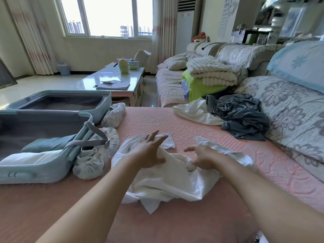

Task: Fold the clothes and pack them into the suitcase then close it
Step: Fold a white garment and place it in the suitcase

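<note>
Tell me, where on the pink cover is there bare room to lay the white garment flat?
Bare pink cover lies beyond the white garment, between the bundles beside the suitcase and the clothes pile. Also the near left corner, in front of the suitcase. Crowded: the suitcase's right side.

White garment [168, 179] on quilted pink cover [192, 123]; pale blue suitcase [35, 172]; grey clothes [243, 116]

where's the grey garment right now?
Head view, right side: the grey garment lies crumpled on the pink cover, against the sofa cushions, partly over a white garment to its left.
</note>
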`<state>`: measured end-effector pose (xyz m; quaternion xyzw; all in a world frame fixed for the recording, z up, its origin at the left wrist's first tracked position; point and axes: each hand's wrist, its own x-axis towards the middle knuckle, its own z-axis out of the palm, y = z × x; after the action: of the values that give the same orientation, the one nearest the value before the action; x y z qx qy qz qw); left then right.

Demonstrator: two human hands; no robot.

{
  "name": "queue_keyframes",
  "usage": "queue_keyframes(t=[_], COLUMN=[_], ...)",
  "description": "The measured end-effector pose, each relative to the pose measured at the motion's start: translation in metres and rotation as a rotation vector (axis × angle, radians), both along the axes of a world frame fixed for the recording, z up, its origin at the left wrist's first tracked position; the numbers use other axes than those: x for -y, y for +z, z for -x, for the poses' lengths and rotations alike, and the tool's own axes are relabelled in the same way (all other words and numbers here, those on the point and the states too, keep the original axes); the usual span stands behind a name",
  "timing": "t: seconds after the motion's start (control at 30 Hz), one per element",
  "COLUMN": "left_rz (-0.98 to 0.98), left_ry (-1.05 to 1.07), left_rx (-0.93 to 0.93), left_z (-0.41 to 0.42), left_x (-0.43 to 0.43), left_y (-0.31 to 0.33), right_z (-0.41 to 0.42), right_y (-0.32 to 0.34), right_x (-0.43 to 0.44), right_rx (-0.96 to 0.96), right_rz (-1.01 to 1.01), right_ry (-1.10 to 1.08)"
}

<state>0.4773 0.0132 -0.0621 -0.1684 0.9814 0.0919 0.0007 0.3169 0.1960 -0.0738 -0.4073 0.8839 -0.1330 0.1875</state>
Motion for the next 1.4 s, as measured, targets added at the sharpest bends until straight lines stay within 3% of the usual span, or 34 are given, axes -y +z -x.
queue_keyframes(t=[0.1, 0.2, 0.27, 0.33, 0.43, 0.5, 0.63, 0.7, 0.8, 0.87, 1.0, 1.13, 1.2, 1.3, 1.4], left_rz=[-0.051, -0.129, -0.125, -0.065, 0.101, 0.053, -0.335, -0.334, -0.047, -0.003, 0.052, 0.108, 0.17, 0.35, 0.206], left_ry=[0.04, 0.05, 0.027, 0.034, 0.244, 0.289, 0.223, 0.264, 0.189, 0.074, -0.053, 0.06, 0.086, 0.109, 0.075], left_rx=[-0.049, -0.049, -0.213, -0.534, -0.898, -0.779, 0.242, 0.399, 0.11, -0.089, 0.034, 0.279, 0.221, -0.023, -0.096], left_z=[0.002, -0.003, -0.008, -0.015, -0.031, -0.039, -0.044, -0.038, -0.013, 0.002, 0.022, 0.035, 0.04, 0.043, 0.041], left_x=[0.004, 0.016, 0.027, 0.036, 0.047, 0.056, 0.049, 0.034, 0.018, 0.002, -0.025, -0.014, -0.007, 0.001, 0.012], left_y=[-0.004, 0.0, 0.0, 0.0, 0.019, 0.031, 0.038, 0.037, 0.031, 0.027, 0.001, -0.015, -0.011, 0.008, 0.02], right_z=[-0.003, -0.002, 0.001, 0.007, 0.023, 0.032, 0.031, 0.029, 0.027, 0.026, 0.03, 0.035, 0.038, 0.048, 0.062], right_y=[-0.002, -0.003, -0.005, -0.004, 0.006, 0.012, 0.01, 0.003, -0.004, -0.008, -0.014, -0.021, -0.031, -0.035, -0.033], right_x=[-0.001, -0.003, -0.001, 0.0, -0.007, -0.014, -0.015, -0.01, -0.001, 0.004, 0.008, 0.013, 0.013, 0.015, 0.015], right_rx=[-0.045, -0.189, -0.275, -0.379, -0.457, -0.47, -0.393, -0.337, -0.324, -0.333, -0.31, -0.161, -0.17, -0.24, -0.193], right_rz=[-0.267, -0.38, -0.343, -0.247, 0.101, 0.213, -0.074, -0.063, -0.018, 0.023, 0.159, -0.037, -0.139, -0.094, -0.013], right_ry=[0.035, 0.066, 0.024, -0.074, -0.314, -0.455, -0.429, -0.326, -0.218, -0.174, -0.07, -0.031, -0.045, -0.098, -0.16])
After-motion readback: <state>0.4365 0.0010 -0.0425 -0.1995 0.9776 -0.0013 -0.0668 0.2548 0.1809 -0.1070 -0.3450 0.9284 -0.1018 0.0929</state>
